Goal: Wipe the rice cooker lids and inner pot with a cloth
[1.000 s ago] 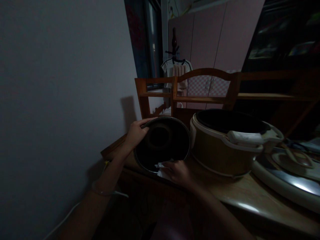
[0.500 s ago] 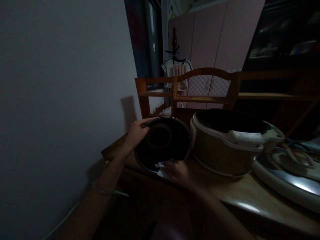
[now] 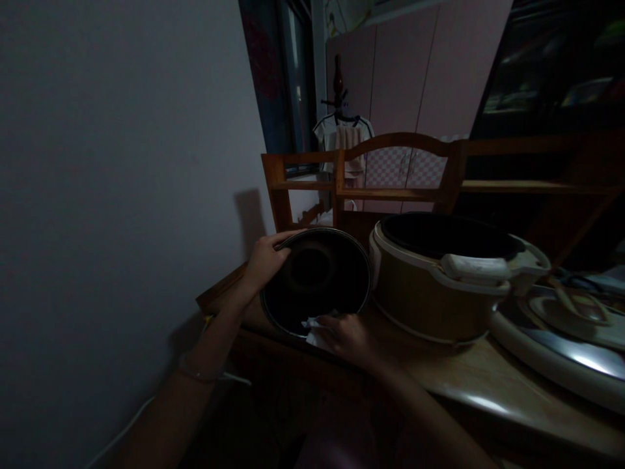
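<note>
A dark round inner pot point(image 3: 336, 273) stands tilted on the wooden desk, its mouth facing me. My left hand point(image 3: 267, 260) grips its upper left rim, thumb inside and fingers along the outside. At the lower rim, my right hand point(image 3: 349, 335) is closed on a crumpled white tissue point(image 3: 317, 333), which lies over the pot's edge. To the right sits a large rice cooker body point(image 3: 434, 293) with a pale handle and a dark opening. Its detached-looking lid point(image 3: 561, 345) rests on the desk further right.
The desk point(image 3: 469, 371) has a raised wooden shelf point(image 3: 395, 193) along its back. A pale wall point(image 3: 146, 163) rises close on the left. Behind are a pink wardrobe point(image 3: 400, 85) and hung clothes point(image 3: 349, 140). A white cable point(image 3: 122, 433) runs at lower left.
Almost nothing differs. The view has shifted very slightly; both hands keep their places on the pot's rim and the tissue.
</note>
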The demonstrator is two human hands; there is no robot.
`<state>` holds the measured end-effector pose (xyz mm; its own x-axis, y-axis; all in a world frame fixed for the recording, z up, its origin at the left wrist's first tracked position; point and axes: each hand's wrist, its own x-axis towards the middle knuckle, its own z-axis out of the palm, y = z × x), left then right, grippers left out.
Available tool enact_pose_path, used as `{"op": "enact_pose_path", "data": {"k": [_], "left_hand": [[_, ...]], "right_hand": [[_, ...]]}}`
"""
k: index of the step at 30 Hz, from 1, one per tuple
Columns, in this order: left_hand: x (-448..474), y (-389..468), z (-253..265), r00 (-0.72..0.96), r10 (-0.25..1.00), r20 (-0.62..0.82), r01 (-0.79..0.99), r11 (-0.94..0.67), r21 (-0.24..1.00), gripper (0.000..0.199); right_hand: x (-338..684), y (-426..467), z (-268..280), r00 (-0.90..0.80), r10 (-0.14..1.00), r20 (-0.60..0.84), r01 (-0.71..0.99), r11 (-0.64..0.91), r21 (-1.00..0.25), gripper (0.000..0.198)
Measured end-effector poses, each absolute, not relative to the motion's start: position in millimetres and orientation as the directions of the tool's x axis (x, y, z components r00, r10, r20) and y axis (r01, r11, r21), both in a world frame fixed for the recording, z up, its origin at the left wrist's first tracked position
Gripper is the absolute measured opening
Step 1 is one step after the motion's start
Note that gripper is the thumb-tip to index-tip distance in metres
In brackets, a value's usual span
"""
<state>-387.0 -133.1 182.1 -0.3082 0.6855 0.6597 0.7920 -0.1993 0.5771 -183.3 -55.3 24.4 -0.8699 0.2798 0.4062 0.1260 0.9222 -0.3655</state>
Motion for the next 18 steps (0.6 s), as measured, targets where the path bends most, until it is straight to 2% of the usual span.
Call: {"op": "enact_pose_path", "data": {"k": [18], "left_hand": [[-388.9, -132.8, 182.4, -0.322, 0.682, 0.656, 0.794, -0.183, 0.580, 0.056]], "right_hand": [[-183.6, -56.4, 25.3, -0.868, 0.277, 0.412, 0.124, 0.924, -0.360, 0.028]]}}
